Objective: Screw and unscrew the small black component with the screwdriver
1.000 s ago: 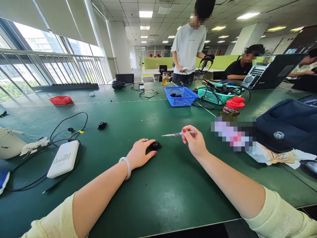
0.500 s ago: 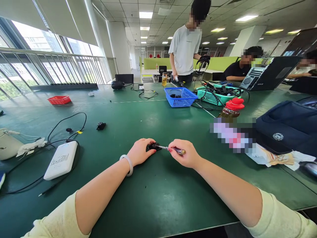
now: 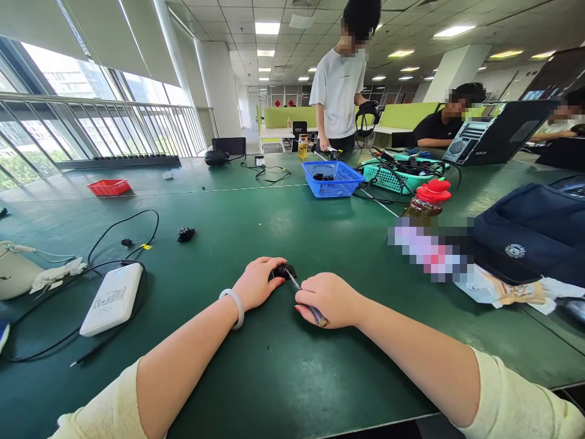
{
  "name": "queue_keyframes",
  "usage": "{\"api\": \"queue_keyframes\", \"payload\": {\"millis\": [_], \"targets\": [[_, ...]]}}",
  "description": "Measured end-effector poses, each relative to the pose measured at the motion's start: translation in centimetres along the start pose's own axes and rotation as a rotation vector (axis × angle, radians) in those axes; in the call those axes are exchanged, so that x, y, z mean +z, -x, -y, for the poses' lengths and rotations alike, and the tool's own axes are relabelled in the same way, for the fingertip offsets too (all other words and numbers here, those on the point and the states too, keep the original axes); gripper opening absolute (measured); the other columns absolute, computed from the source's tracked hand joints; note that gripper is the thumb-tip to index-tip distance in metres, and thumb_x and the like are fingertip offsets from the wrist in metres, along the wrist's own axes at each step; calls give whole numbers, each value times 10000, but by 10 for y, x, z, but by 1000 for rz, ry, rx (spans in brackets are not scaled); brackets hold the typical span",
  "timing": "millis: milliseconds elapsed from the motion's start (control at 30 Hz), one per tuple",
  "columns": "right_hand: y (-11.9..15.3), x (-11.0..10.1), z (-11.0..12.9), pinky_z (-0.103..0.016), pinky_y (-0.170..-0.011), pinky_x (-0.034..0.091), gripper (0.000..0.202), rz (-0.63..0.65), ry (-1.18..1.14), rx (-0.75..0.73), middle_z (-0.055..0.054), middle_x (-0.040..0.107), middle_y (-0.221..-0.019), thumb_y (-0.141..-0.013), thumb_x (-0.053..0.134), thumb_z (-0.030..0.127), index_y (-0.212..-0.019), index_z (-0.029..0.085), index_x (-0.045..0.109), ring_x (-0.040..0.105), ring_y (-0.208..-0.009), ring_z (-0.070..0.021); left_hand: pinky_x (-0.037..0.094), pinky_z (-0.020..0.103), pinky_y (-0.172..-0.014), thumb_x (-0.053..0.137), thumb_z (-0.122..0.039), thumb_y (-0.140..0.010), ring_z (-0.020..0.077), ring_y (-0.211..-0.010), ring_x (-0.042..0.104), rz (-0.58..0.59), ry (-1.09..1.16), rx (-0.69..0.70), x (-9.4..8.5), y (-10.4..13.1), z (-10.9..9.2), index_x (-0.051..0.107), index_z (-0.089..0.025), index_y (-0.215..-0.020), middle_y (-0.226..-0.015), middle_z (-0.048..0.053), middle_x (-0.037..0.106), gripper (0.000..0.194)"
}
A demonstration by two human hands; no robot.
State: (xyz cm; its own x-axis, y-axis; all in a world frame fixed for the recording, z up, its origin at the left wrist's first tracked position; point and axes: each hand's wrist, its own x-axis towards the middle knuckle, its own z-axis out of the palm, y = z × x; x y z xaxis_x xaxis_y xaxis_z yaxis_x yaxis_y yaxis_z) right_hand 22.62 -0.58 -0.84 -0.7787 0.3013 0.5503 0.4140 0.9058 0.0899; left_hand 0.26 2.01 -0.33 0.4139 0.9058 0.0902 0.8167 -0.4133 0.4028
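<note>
One small black piece [image 3: 285, 272] lay on the worktop [image 3: 228, 378] before me, my left hand [image 3: 255, 281] gripping its left side. My right hand [image 3: 329, 300] was clamped around a screwdriver-like tool [image 3: 317, 314], its tip apparently on the piece. I judged this tool work, next calling for steady pressure. A blue basket [image 3: 336, 189] stood beyond, farther off.

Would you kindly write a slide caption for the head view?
Left hand holds a black part on a green table; right hand points a screwdriver at it.
</note>
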Motion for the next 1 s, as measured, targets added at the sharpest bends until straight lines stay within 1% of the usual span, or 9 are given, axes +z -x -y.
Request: {"api": "queue_keyframes", "payload": {"millis": [167, 267, 333, 400, 433, 567, 733, 867, 1000], "targets": [[1, -4, -5, -252, -544, 288, 236, -34, -52, 62, 11, 552, -592, -911, 511, 229, -705, 192, 621, 410, -516, -105, 310, 599, -1166, 499, -478, -964, 405, -1462, 342, -203, -274, -166, -46, 9, 27, 371, -229, -1552, -1533, 131, 500, 651], [2, -3, -5, -247, -540, 286, 235, -36, -74, 66, 14, 552, -593, -906, 520, 239, -703, 190, 628, 412, -520, -101, 248, 741, -1115, 470, -621, -930, 506, -1464, 256, -331, -418, -561, -95, 30, 65, 330, -216, -1565, -1616, 170, 362, 766], [3, -2, -5, -242, -538, 288, 232, -27, -86, 81, 15, 552, -595, -905, 522, 244, -708, 189, 633, 412, -522, -100, 225, 797, -1073, 439, -636, -925, 550, -1463, 209, -305, -419, -853, -121, 50, 96, 331, -175, -1553, -1642, 217, 271, 787], [3, -1, -5, -236, -533, 286, 225, -22, -105, 99, 19, 551, -594, -901, 523, 240, -713, 190, 635, 404, -517, -96, 335, 758, -1030, 500, -631, -885, 542, -1467, 210, -258, -353, -1184, -135, 69, 126, 307, -193, -1554, -1658, 226, 215, 822], [3, -1, -5, -233, -531, 286, 219, -23, -116, 108, 21, 554, -595, -899, 525, 236, -716, 190, 636, 403, -516, -94, 378, 734, -1011, 534, -639, -854, 539, -1453, 247, -245, -326, -1233, -138, 76, 138, 295, -203, -1558, -1658, 229, 210, 863], [3, -1, -5, -229, -545, 307, 202, -15, -156, 141, 16, 586, -616, -897, 532, 234, -736, 189, 647, 432, -529, -94, 447, 634, -989, 550, -612, -830, 519, -1382, 390, -163, -243, -1259, -134, 89, 163, 335, -157, -1530, -1578, 284, 312, 861], [3, -3, -5, -227, -557, 327, 206, 0, -177, 168, 4, 612, -633, -899, 524, 234, -749, 191, 657, 459, -538, -100, 444, 612, -992, 581, -471, -824, 513, -1366, 416, -190, -275, -1188, -126, 83, 158, 481, -214, -1448, -1584, 232, 334, 682], [3, -3, -5, -224, -551, 330, 204, -13, -183, 163, 9, 614, -634, -902, 528, 243, -753, 191, 658, 459, -537, -97, 451, 591, -1021, 616, -457, -798, 474, -1365, 443, -149, -267, -1089, -122, 82, 156, 482, -280, -1457, -1616, 151, 326, 696], [3, -3, -6, -227, -549, 329, 205, -7, -176, 168, 12, 607, -634, -905, 534, 248, -752, 190, 659, 451, -535, -97, 460, 606, -1002, 627, -474, -782, 501, -1352, 451, -140, -262, -1082, -121, 83, 163, 499, -259, -1447, -1593, 174, 346, 710]]}}
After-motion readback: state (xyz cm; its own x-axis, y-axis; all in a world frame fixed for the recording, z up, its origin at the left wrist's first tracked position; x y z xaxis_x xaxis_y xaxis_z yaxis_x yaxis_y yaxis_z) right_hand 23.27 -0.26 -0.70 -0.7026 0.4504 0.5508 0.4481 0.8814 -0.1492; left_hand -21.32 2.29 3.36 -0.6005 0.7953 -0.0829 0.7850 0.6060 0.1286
